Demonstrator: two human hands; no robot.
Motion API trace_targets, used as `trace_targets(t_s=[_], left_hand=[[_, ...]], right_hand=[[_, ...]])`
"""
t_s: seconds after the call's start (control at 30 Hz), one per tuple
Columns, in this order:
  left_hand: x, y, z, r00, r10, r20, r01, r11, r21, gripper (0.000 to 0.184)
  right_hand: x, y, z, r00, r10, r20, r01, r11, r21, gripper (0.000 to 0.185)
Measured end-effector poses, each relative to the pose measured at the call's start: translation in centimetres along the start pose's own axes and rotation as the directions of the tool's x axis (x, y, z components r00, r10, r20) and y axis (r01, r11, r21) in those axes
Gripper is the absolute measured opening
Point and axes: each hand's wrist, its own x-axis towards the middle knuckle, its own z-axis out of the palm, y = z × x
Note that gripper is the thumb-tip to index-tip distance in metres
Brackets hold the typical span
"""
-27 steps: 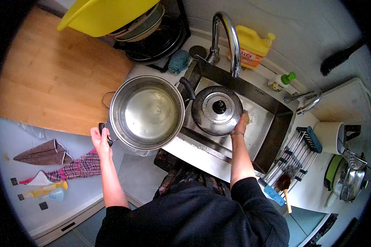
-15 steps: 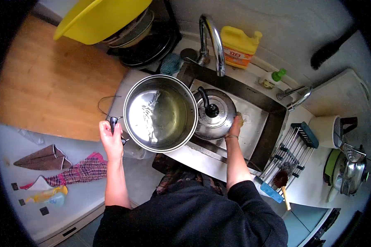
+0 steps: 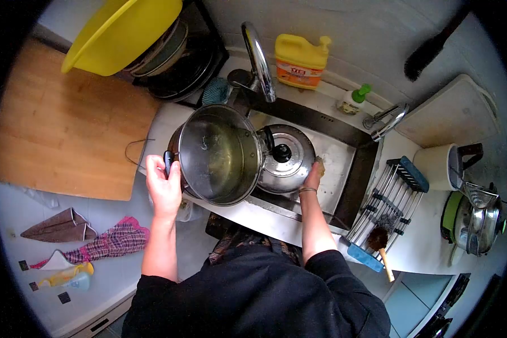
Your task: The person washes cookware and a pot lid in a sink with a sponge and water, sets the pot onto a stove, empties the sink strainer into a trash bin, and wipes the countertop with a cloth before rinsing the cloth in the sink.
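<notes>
My left hand (image 3: 164,183) is closed round the black side handle (image 3: 168,162) of a deep steel pot (image 3: 219,155). Some pale yellowish liquid shows inside the pot, which is tilted toward the sink. Right beside its rim, a steel kettle (image 3: 290,166) with a black lid knob and black handle sits over the sink (image 3: 355,186). My right hand (image 3: 312,177) grips the kettle's right side, with its fingers partly hidden; something yellowish shows at the fingertips, too small to make out.
A curved faucet (image 3: 259,62) rises behind the sink, near a yellow jug (image 3: 301,61) and a green-topped pump bottle (image 3: 355,100). To the right is a rack (image 3: 386,208) with a brush (image 3: 382,248). A wooden board (image 3: 73,124) and yellow basin (image 3: 121,39) are at left.
My left hand has lifted its side of the pot, so the pot now leans right toward the kettle. My right hand stays at the kettle. The whole view has shifted slightly.
</notes>
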Motion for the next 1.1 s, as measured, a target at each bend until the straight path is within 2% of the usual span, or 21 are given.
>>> trace_targets(t_s=[0.03, 0.07, 0.13, 0.17, 0.27, 0.33, 0.4, 0.47, 0.5, 0.57, 0.6, 0.7, 0.77, 0.8, 0.87, 0.9, 0.93, 1.0, 1.03, 1.07, 1.1], left_hand=[[-0.1, 1.1, 0.8, 0.999, -0.041, 0.004, 0.041, 0.999, -0.032, 0.028], [-0.1, 1.1, 1.2, 1.000, -0.006, -0.008, 0.007, 1.000, 0.019, 0.028], [-0.2, 1.4, 2.0, 0.999, 0.038, -0.011, -0.038, 0.997, 0.063, 0.028], [-0.1, 1.7, 2.2, 0.999, 0.042, -0.010, -0.041, 0.997, 0.063, 0.028], [0.0, 1.8, 2.6, 0.994, 0.109, 0.011, -0.109, 0.982, 0.156, 0.028], [0.3, 0.6, 2.1, 0.999, -0.015, -0.036, 0.014, 1.000, -0.021, 0.029], [0.3, 0.2, 1.7, 0.998, -0.050, -0.037, 0.045, 0.991, -0.126, 0.028], [0.3, -0.4, 0.8, 0.994, -0.093, -0.055, 0.083, 0.983, -0.162, 0.027], [0.3, -0.8, 0.3, 0.995, -0.064, -0.080, 0.049, 0.983, -0.177, 0.027], [-0.1, -2.0, -1.6, 0.987, -0.125, -0.100, 0.102, 0.973, -0.209, 0.026], [-0.2, -2.8, -2.7, 0.979, -0.164, -0.123, 0.132, 0.963, -0.235, 0.025], [-0.6, -6.2, -7.3, 0.970, -0.201, -0.138, 0.155, 0.945, -0.287, 0.024], [-0.6, -8.2, -10.0, 0.961, -0.219, -0.170, 0.157, 0.935, -0.318, 0.025], [-0.4, -9.0, -11.2, 0.957, -0.221, -0.188, 0.151, 0.932, -0.328, 0.025], [0.3, -10.0, -13.6, 0.941, -0.286, -0.180, 0.214, 0.917, -0.336, 0.025], [0.9, -11.8, -15.0, 0.943, -0.276, -0.184, 0.206, 0.922, -0.327, 0.025], [1.4, -13.7, -16.2, 0.945, -0.266, -0.190, 0.197, 0.927, -0.319, 0.025], [2.4, -16.5, -17.8, 0.936, -0.306, -0.177, 0.242, 0.920, -0.307, 0.025], [2.8, -18.1, -18.4, 0.924, -0.343, -0.170, 0.283, 0.911, -0.300, 0.024], [3.0, -19.8, -19.1, 0.911, -0.380, -0.162, 0.324, 0.900, -0.292, 0.024], [3.1, -20.4, -19.3, 0.910, -0.383, -0.156, 0.327, 0.898, -0.295, 0.024]], right_hand=[[0.4, 0.6, -0.3, 0.998, -0.059, 0.013, 0.059, 0.998, -0.005, 0.051], [0.8, 1.0, -0.7, 0.998, -0.060, 0.014, 0.060, 0.998, -0.003, 0.051], [0.5, 0.6, -0.4, 0.994, -0.097, -0.047, 0.080, 0.957, -0.280, 0.052], [0.3, 0.5, -0.2, 0.995, -0.004, -0.098, -0.016, 0.980, -0.199, 0.053], [-0.3, -0.3, 0.0, 0.998, -0.017, -0.066, 0.005, 0.983, -0.182, 0.053], [-0.1, -0.4, -0.5, 0.999, -0.018, -0.045, 0.013, 0.993, -0.115, 0.053], [0.3, -0.6, -1.1, 0.999, -0.029, -0.024, 0.028, 0.998, -0.051, 0.053], [0.6, -0.7, -1.5, 0.994, -0.055, -0.093, 0.042, 0.990, -0.137, 0.052], [0.6, -0.9, -1.5, 0.994, -0.057, -0.091, 0.045, 0.990, -0.137, 0.052], [0.2, -1.2, -1.0, 0.975, -0.220, -0.037, 0.206, 0.952, -0.227, 0.052], [-0.8, -2.0, -0.3, 0.975, -0.219, -0.034, 0.206, 0.952, -0.227, 0.052], [-3.2, -5.0, 2.9, 0.985, -0.157, -0.077, 0.135, 0.963, -0.234, 0.052], [-2.6, -5.4, 3.0, 0.996, 0.040, -0.076, -0.045, 0.997, -0.068, 0.055], [-1.7, -5.0, 2.6, 0.996, 0.040, -0.080, -0.045, 0.997, -0.066, 0.055], [0.6, -3.3, 1.6, 0.988, 0.129, 0.084, -0.140, 0.978, 0.152, 0.057], [0.6, -2.9, 1.8, 0.998, 0.028, 0.052, -0.034, 0.991, 0.126, 0.061], [1.4, -2.4, 1.5, 0.998, 0.026, 0.052, -0.032, 0.992, 0.125, 0.061], [3.8, -0.9, 0.1, 0.972, 0.140, 0.189, -0.163, 0.980, 0.110, 0.065], [4.2, -0.7, 0.1, 0.965, 0.176, 0.196, -0.204, 0.970, 0.135, 0.067], [4.6, -0.4, 0.0, 0.967, 0.171, 0.191, -0.198, 0.971, 0.135, 0.067], [4.3, -0.7, 0.2, 0.944, 0.183, 0.276, -0.230, 0.962, 0.149, 0.068]])
